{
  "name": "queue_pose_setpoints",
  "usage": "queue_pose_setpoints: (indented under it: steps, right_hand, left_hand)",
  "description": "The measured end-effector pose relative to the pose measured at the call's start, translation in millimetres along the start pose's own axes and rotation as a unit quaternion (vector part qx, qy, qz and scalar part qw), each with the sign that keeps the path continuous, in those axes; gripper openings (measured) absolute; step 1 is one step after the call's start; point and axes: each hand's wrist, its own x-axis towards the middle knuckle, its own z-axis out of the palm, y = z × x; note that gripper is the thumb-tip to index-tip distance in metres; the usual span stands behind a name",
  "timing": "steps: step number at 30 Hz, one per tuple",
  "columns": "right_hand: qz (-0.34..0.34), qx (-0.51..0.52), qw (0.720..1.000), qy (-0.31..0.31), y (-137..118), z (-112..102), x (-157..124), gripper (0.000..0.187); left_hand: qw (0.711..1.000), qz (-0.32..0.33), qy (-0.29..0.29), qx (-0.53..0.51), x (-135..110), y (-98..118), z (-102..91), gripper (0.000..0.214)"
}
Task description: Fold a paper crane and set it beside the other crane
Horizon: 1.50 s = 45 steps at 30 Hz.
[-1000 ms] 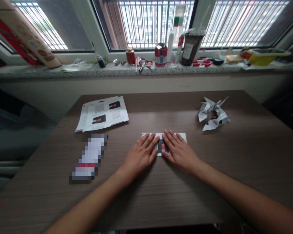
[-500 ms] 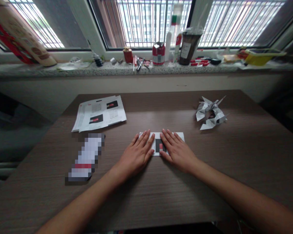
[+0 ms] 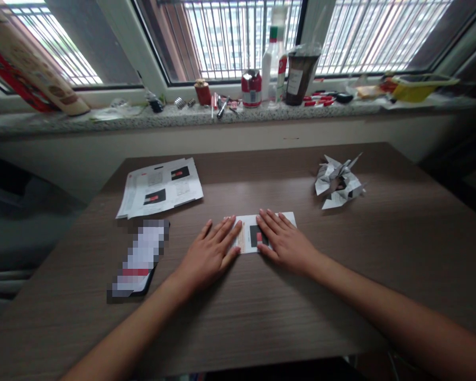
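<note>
A small folded piece of printed paper (image 3: 245,238) lies flat on the brown table in front of me. My left hand (image 3: 211,254) rests with its fingers spread and only the fingertips over the paper's left end. Across the right part of the sheet lies my right hand (image 3: 287,241), palm down with straight fingers, partly covering a dark printed picture. Both hands press from above and grasp nothing. Beyond my right hand stands a folded paper shape (image 3: 337,182) with several pointed tips.
A stack of printed sheets (image 3: 162,188) lies at the back left, with a blurred-out phone (image 3: 140,259) nearer me. Along the stone windowsill (image 3: 174,121) stand a red can (image 3: 251,89), a clear bottle (image 3: 270,63), a dark drink cup (image 3: 300,76) and a yellow container (image 3: 416,89).
My left hand has slid left along the paper, uncovering orange print near its left end. My right hand stays in place on the sheet. The camera view has tilted slightly.
</note>
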Motion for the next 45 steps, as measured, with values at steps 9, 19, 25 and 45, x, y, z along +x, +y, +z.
queue_pose_setpoints:
  steps: [9, 19, 25, 45]
  right_hand:
    - [-0.043, -0.024, 0.998, 0.049, 18, -22, 13, 0.044]
    - [-0.065, 0.06, 0.996, 0.021, 22, -20, -2, 0.039]
    - [-0.077, 0.129, 0.989, 0.015, 39, -22, -6, 0.038]
    - [0.015, 0.228, 0.965, 0.127, 45, -15, 20, 0.008]
  left_hand:
    - [0.997, -0.061, 0.037, 0.027, 0, 22, -11.6, 0.056]
    - [0.999, -0.02, 0.023, -0.016, 4, 31, -14.4, 0.05]
    - [0.986, 0.163, -0.026, -0.031, 10, 36, -17.8, 0.048]
    - [0.98, 0.178, -0.013, -0.085, 14, 46, -9.1, 0.051]
